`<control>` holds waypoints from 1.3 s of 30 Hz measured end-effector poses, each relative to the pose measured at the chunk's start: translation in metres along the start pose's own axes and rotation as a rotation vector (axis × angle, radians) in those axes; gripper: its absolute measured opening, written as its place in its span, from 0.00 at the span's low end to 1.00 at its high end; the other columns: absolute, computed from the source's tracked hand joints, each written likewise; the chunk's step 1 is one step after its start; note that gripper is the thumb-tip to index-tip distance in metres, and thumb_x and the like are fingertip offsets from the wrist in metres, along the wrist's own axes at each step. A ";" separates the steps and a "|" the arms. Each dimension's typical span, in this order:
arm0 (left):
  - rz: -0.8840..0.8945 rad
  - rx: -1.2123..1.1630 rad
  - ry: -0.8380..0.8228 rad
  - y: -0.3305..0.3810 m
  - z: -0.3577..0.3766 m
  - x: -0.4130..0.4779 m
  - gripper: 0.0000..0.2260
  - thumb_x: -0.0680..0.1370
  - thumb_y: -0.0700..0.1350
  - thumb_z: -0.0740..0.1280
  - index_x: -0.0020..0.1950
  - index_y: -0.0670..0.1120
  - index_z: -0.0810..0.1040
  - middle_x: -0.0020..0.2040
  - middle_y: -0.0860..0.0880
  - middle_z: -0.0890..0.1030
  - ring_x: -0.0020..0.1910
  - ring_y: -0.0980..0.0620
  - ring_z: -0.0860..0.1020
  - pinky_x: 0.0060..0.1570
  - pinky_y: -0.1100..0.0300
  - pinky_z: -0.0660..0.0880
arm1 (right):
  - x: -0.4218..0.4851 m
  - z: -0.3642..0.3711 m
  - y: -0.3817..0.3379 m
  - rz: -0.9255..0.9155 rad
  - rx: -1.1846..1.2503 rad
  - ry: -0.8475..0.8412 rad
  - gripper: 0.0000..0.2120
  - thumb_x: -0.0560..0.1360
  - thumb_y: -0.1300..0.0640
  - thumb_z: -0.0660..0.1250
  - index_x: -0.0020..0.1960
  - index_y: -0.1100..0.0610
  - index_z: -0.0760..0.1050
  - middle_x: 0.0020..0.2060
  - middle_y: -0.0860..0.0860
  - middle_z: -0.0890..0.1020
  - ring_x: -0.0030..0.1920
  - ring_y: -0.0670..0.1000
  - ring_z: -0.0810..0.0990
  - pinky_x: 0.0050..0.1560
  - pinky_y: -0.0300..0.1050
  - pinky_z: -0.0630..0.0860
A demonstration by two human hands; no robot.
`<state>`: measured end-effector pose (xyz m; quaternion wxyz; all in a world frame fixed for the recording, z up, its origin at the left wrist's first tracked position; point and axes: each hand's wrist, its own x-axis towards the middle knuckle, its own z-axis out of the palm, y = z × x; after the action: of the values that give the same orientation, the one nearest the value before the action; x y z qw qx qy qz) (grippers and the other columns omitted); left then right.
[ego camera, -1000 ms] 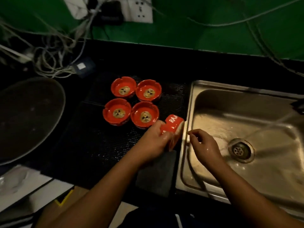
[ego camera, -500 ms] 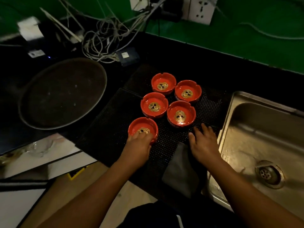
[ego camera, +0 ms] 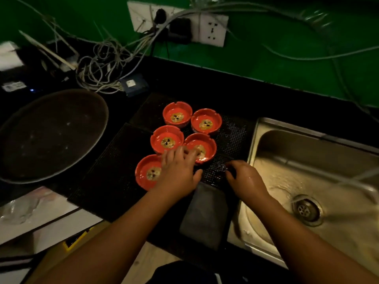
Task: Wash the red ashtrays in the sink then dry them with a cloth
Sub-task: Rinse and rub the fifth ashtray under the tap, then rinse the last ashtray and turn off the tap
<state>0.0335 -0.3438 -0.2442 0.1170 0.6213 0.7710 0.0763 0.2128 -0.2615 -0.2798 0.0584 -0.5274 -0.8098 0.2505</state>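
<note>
Five red ashtrays on the dark mesh mat (ego camera: 114,160) of the black worktop (ego camera: 266,95), just left of the sink (ego camera: 307,144): far-left ashtray (ego camera: 177,114) and far-right ashtray (ego camera: 206,121) fully in view toward the back edge, middle-left ashtray (ego camera: 166,138) below them, middle-right ashtray (ego camera: 202,144) partly covered, nearest ashtray (ego camera: 146,172) by the front edge with its right side hidden. Left hand (ego camera: 178,171) spread, fingers over the near rim of the middle-right ashtray and across the nearest one; actual contact hard to judge. Right hand (ego camera: 245,181) wet and glossy, fingers curled down onto the mat beside the sink's left rim; fingertips lost in shadow, so grip impossible to tell. Grey cloth (ego camera: 205,214) flat at the front edge between both forearms. Water streaming into the basin near the drain (ego camera: 307,210), tap cut off at right. Round dark tray (ego camera: 51,134) at the left end, cropped. Tangled cables (ego camera: 102,64) at the back, blurred.
</note>
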 end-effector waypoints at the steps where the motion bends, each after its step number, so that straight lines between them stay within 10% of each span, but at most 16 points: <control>1: 0.033 -0.028 0.007 0.017 -0.004 0.010 0.23 0.77 0.56 0.62 0.71 0.53 0.63 0.69 0.45 0.63 0.70 0.43 0.59 0.72 0.46 0.51 | -0.002 -0.012 0.004 0.005 0.015 0.038 0.13 0.75 0.55 0.66 0.59 0.56 0.78 0.55 0.55 0.81 0.56 0.56 0.78 0.55 0.47 0.73; 25: 0.685 -0.020 0.222 0.434 -0.162 0.221 0.22 0.77 0.56 0.63 0.70 0.53 0.65 0.67 0.46 0.68 0.67 0.41 0.66 0.65 0.48 0.64 | 0.024 -0.456 0.192 0.158 -0.031 0.955 0.12 0.77 0.51 0.65 0.56 0.57 0.79 0.55 0.58 0.78 0.56 0.57 0.76 0.58 0.44 0.69; 34: 0.667 0.059 0.124 0.507 -0.148 0.282 0.23 0.77 0.56 0.62 0.72 0.56 0.64 0.71 0.48 0.68 0.69 0.42 0.66 0.68 0.43 0.61 | 0.050 -0.512 0.268 0.450 -0.119 0.605 0.29 0.73 0.36 0.65 0.71 0.42 0.64 0.75 0.56 0.55 0.72 0.62 0.62 0.70 0.60 0.64; 39: 0.708 0.067 0.216 0.499 -0.137 0.285 0.25 0.77 0.56 0.62 0.73 0.57 0.62 0.73 0.50 0.66 0.71 0.45 0.64 0.69 0.47 0.59 | 0.054 -0.504 0.269 0.341 -0.061 0.685 0.19 0.74 0.45 0.69 0.61 0.50 0.72 0.61 0.54 0.76 0.58 0.54 0.75 0.60 0.51 0.73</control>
<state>0.4080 0.0460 -0.0055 -0.0191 0.8413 0.5184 0.1516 0.5923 0.0452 0.0225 0.2673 -0.7090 -0.6512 0.0415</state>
